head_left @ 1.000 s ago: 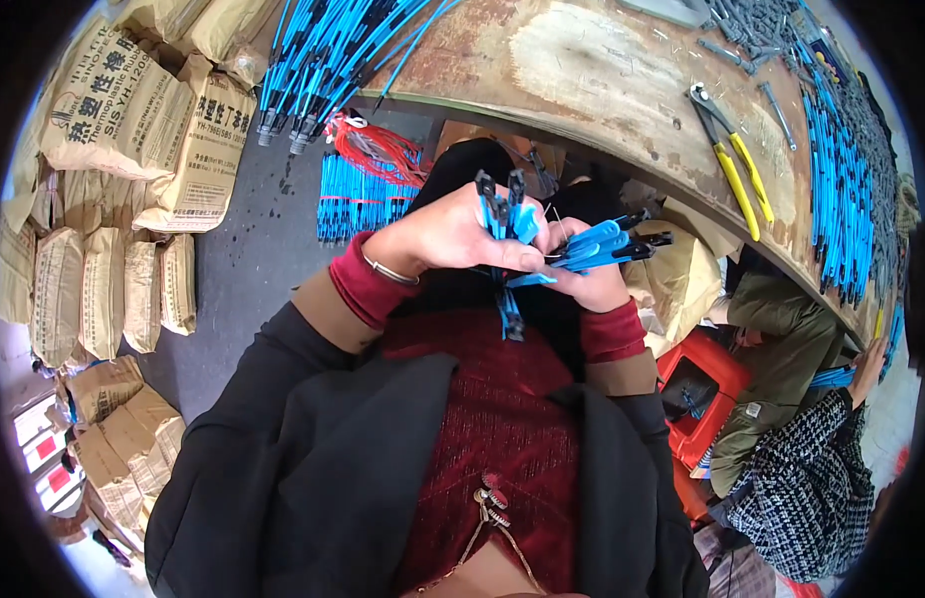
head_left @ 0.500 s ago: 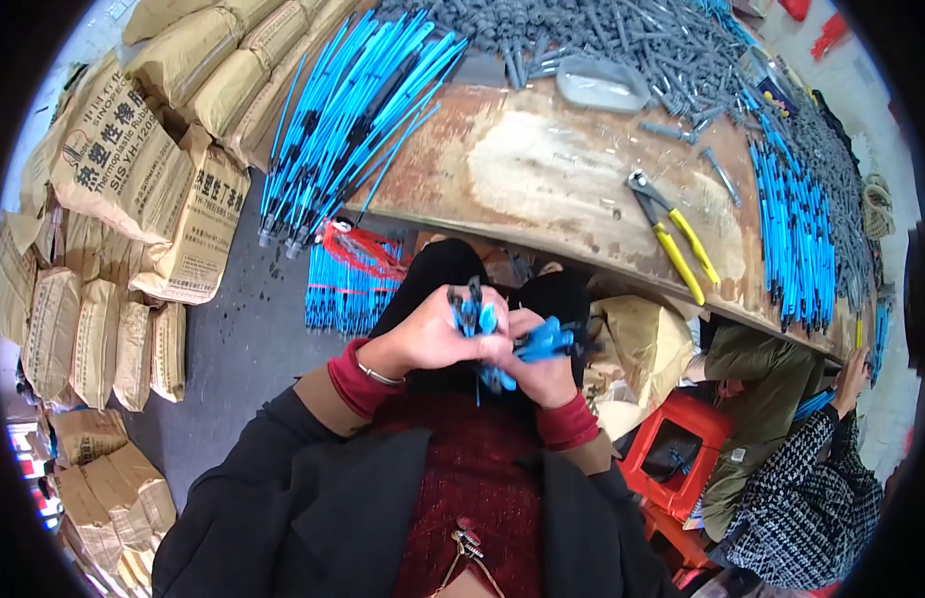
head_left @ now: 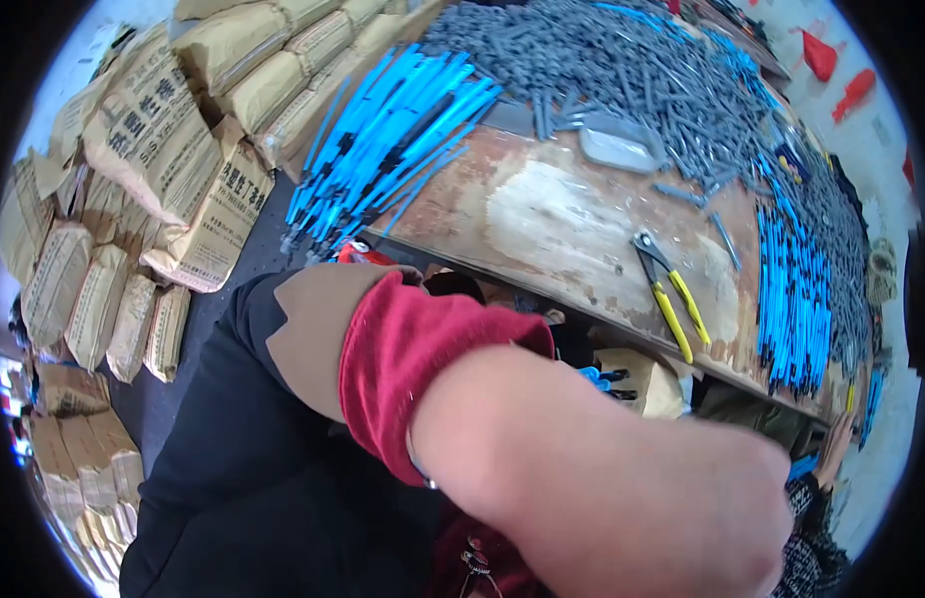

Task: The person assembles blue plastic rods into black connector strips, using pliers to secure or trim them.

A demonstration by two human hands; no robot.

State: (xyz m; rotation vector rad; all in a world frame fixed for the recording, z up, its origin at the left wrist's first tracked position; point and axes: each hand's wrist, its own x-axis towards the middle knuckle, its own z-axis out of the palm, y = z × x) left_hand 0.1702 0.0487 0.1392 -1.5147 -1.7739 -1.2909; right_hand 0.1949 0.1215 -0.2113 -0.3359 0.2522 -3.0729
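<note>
My left hand (head_left: 642, 478) is raised very close in front of me, its arm reaching across from the left in a red cuff (head_left: 407, 369). Its back faces me and it is blurred. The fingers are turned away and hidden, so what it holds does not show. Beyond the left wrist, a few blue strips with black ends (head_left: 607, 379) peek out above a brown paper sack (head_left: 647, 384). My right hand is hidden behind the left arm.
On the wooden table (head_left: 552, 214) lie yellow-handled pliers (head_left: 671, 294), a plastic tray (head_left: 622, 148), piled grey plastic parts (head_left: 602, 75) and bundled blue strips (head_left: 383, 140), (head_left: 793, 299). Paper sacks (head_left: 153, 140) stack up at left. Another person's hand (head_left: 836, 448) is at the right.
Both hands were together over my lap with blue strips in them. My left hand has since swung up and rightward toward me, covering the right hand. The view has shifted slightly.
</note>
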